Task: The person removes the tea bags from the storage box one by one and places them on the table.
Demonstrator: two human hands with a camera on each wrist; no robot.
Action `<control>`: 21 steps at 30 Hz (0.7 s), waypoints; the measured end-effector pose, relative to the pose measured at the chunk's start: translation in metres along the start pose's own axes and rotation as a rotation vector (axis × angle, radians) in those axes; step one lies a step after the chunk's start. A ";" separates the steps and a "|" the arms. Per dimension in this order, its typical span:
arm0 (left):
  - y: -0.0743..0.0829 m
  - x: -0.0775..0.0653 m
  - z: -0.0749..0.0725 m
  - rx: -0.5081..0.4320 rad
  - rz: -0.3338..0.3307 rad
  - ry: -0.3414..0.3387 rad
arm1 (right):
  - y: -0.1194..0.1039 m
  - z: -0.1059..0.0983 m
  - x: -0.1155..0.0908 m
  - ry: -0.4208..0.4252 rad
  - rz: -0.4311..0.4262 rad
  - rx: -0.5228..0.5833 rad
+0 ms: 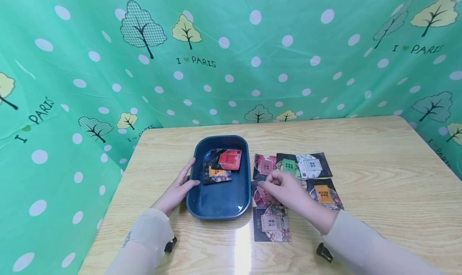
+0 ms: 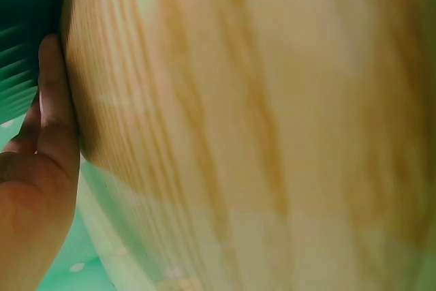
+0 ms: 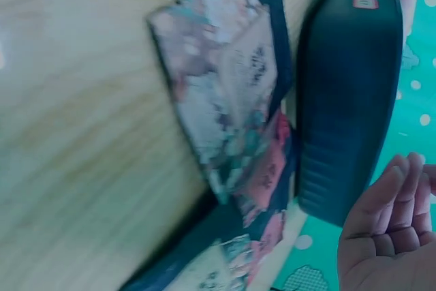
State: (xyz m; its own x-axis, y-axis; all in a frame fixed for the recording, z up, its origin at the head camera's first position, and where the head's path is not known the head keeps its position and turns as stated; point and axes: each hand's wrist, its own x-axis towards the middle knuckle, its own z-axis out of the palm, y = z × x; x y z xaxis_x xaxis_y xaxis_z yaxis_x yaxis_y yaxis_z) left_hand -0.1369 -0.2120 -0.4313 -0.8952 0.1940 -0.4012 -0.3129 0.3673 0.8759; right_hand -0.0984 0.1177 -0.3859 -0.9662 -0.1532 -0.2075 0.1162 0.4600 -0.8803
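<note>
A dark blue plastic basin [image 1: 218, 204] holds two sachets: one with a red label [image 1: 228, 159] lies partly over one with an orange label [image 1: 217, 173]. My left hand [image 1: 179, 188] rests at the basin's left side, fingers straight along the outer wall and thumb at the rim. To the basin's right, my right hand [image 1: 285, 186] hovers over the laid-out sachets, fingers loosely bent and nothing between them. Beneath it a dark red sachet [image 1: 262, 195] is partly covered. Nearer me lies a sachet with a pale grey label [image 1: 272, 223].
Behind the right hand are a pink-labelled sachet [image 1: 264, 165], a green-labelled one [image 1: 288, 165] and a white one [image 1: 313, 165]. Another orange-labelled sachet [image 1: 325, 194] lies to its right. The wooden table [image 1: 390, 166] backs onto a green printed curtain [image 1: 231, 46].
</note>
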 end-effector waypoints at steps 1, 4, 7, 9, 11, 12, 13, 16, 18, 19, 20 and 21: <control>0.000 0.000 0.000 0.001 0.001 0.000 | -0.003 0.001 0.002 0.005 -0.002 -0.012; -0.001 0.001 0.000 0.000 0.002 -0.002 | -0.010 0.005 0.006 0.018 -0.021 -0.043; -0.002 0.001 0.000 -0.002 0.006 -0.003 | -0.015 0.008 0.010 0.017 -0.053 -0.054; -0.002 0.001 0.000 -0.005 0.009 -0.004 | -0.017 0.010 0.013 0.014 -0.072 -0.057; -0.002 0.002 0.000 -0.006 0.011 -0.004 | -0.020 0.013 0.015 0.016 -0.091 -0.068; -0.003 0.002 0.000 -0.007 0.012 -0.004 | -0.021 0.014 0.017 0.016 -0.096 -0.075; -0.003 0.002 0.000 -0.007 0.012 -0.004 | -0.023 0.016 0.018 0.019 -0.100 -0.084; -0.003 0.002 0.000 -0.006 0.013 -0.004 | -0.027 0.022 0.021 0.031 -0.111 -0.113; -0.003 0.002 0.000 -0.008 0.012 -0.005 | -0.030 0.025 0.023 0.034 -0.110 -0.126; -0.003 0.002 -0.001 -0.010 0.013 -0.006 | -0.031 0.027 0.024 0.035 -0.112 -0.135; -0.003 0.002 -0.001 -0.012 0.012 -0.007 | -0.032 0.028 0.025 0.035 -0.116 -0.142; -0.003 0.002 -0.001 -0.014 0.009 -0.008 | -0.033 0.030 0.026 0.036 -0.122 -0.155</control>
State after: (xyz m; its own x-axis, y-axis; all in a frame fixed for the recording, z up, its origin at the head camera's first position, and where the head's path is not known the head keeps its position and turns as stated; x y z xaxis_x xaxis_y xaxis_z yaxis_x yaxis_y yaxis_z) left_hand -0.1376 -0.2134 -0.4343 -0.8956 0.2043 -0.3951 -0.3093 0.3525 0.8832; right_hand -0.1206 0.0722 -0.3752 -0.9788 -0.1861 -0.0854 -0.0367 0.5696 -0.8211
